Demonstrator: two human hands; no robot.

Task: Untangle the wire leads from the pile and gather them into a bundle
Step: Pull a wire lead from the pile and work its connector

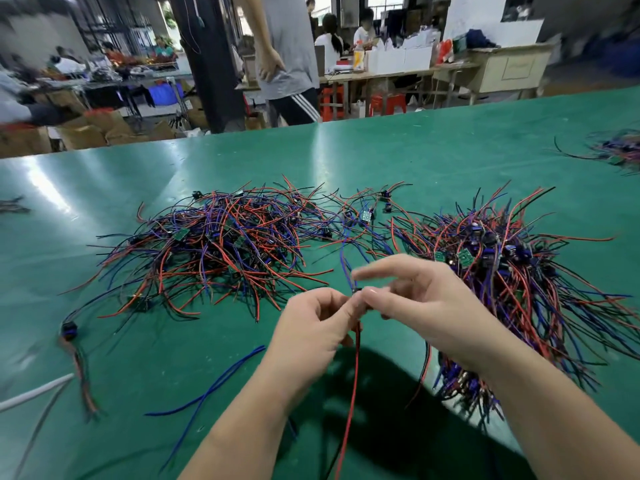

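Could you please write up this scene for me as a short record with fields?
Surface: green table
Left pile: tangled red, blue and black leads, some with small green boards
Right pile: similar leads, beside the right forearm
Left hand: grip pinches a wire lead, its red wire hanging down
Right hand: pinches the same lead's top, forefinger extended
Loose blue wires: flat on the table, left of the left forearm

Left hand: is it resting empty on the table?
No, the left hand and the right hand both pinch a hanging red wire lead.
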